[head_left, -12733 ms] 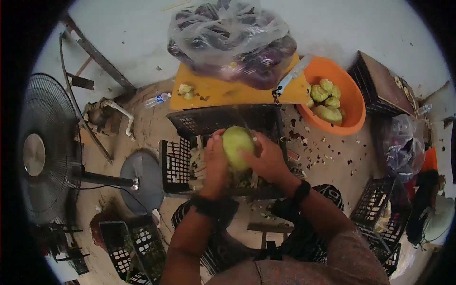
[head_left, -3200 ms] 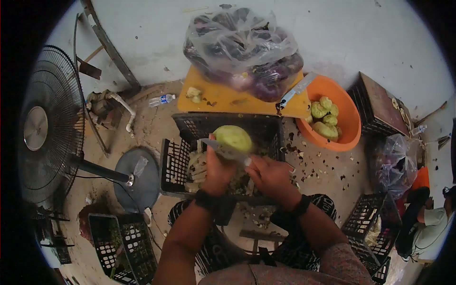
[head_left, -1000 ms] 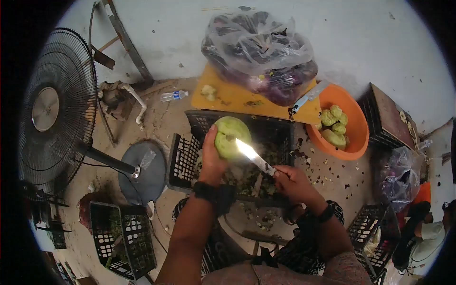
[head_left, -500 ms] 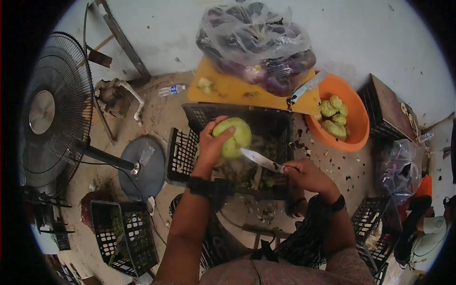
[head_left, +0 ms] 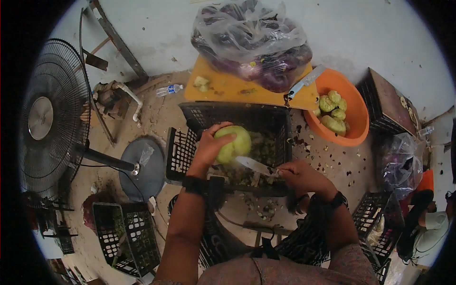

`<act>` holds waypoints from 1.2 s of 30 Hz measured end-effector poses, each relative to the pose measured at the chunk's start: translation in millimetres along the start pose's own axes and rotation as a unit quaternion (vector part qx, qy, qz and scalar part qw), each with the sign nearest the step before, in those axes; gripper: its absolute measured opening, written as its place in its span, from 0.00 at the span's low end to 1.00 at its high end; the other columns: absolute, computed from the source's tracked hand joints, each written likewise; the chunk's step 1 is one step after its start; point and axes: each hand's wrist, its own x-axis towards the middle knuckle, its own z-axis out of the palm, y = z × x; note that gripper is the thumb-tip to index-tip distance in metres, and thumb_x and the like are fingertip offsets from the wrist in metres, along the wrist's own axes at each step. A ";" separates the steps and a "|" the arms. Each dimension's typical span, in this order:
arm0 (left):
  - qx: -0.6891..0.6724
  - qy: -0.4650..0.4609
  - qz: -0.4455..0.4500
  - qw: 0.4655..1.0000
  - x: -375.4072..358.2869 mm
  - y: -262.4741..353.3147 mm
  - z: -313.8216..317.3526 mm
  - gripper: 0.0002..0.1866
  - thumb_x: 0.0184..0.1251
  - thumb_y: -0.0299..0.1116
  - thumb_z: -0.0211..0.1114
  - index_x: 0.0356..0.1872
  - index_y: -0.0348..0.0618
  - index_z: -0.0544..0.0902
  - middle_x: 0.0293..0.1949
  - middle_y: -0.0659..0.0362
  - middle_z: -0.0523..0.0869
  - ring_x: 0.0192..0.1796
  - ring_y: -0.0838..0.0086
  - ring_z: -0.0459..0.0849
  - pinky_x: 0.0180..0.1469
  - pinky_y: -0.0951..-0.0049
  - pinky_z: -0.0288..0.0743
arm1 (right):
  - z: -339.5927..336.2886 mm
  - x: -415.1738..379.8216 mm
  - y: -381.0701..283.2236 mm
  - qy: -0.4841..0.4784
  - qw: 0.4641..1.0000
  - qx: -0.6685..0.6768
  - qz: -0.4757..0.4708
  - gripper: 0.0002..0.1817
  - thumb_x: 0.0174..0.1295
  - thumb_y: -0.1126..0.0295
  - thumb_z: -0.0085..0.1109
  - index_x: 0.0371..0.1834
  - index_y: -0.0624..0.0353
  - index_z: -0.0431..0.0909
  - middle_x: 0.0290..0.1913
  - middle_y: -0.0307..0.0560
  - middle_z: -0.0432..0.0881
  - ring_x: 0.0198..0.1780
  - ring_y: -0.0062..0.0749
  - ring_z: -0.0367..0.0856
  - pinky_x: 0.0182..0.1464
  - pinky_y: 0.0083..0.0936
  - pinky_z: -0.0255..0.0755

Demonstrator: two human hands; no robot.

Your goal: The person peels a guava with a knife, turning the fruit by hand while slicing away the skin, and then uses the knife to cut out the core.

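Note:
My left hand (head_left: pixel 209 145) is wrapped round the left side of a round pale-green vegetable (head_left: pixel 236 144), thumb over its top. The vegetable is held above a black plastic crate (head_left: pixel 237 111), which has green scraps inside. In my right hand (head_left: pixel 301 175) is a knife (head_left: pixel 256 166) by its handle, most of which my fingers hide. The blade points left, with its tip at the lower right edge of the vegetable.
Behind the crate, a yellow board (head_left: pixel 223 96) bears a clear bag of purple vegetables (head_left: pixel 270 71) and another knife (head_left: pixel 306 81). An orange basin (head_left: pixel 356 128) holds several green pieces. A fan (head_left: pixel 52 114) stands at left, another crate (head_left: pixel 126 235) below it. A person (head_left: pixel 432 228) is at far right.
The vegetable has turned in my left hand and sits slightly lower. My right hand has moved the knife a little down and left.

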 end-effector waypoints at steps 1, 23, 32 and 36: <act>-0.024 0.017 -0.019 0.999 1.0 -2.5 0.9 0.19 0.56 0.30 0.69 0.49 0.36 0.80 0.42 0.56 0.84 0.40 0.75 0.83 0.42 0.72 0.79 | 2.1 1.2 1.0 0.000 1.000 0.000 0.000 0.12 0.68 0.67 0.49 0.35 0.65 0.77 0.19 0.39 0.72 0.23 0.19 0.71 0.28 0.21 0.68; -0.347 0.005 -0.069 0.935 4.8 -13.8 10.5 0.24 0.71 0.47 0.51 0.61 0.45 0.70 0.58 0.54 0.76 0.60 0.61 0.75 0.60 0.50 0.70 | 7.2 14.3 -2.8 0.039 0.972 0.188 0.138 0.16 0.68 0.60 0.45 0.29 0.60 0.74 0.19 0.35 0.71 0.20 0.20 0.69 0.24 0.23 0.64; -0.222 0.066 -0.009 0.973 3.0 -23.3 17.0 0.22 0.67 0.36 0.61 0.60 0.51 0.67 0.57 0.55 0.74 0.59 0.60 0.76 0.54 0.51 0.76 | 10.0 14.6 -8.3 0.047 0.985 0.147 0.083 0.16 0.68 0.60 0.46 0.33 0.63 0.77 0.20 0.37 0.73 0.24 0.19 0.70 0.29 0.25 0.67; -0.182 0.123 0.000 0.976 4.9 -41.2 22.7 0.22 0.70 0.42 0.59 0.61 0.55 0.65 0.58 0.56 0.73 0.60 0.62 0.74 0.55 0.52 0.74 | 23.0 20.6 -10.2 0.031 0.954 0.260 0.148 0.11 0.70 0.62 0.48 0.40 0.57 0.77 0.19 0.31 0.69 0.16 0.13 0.62 0.18 0.15 0.57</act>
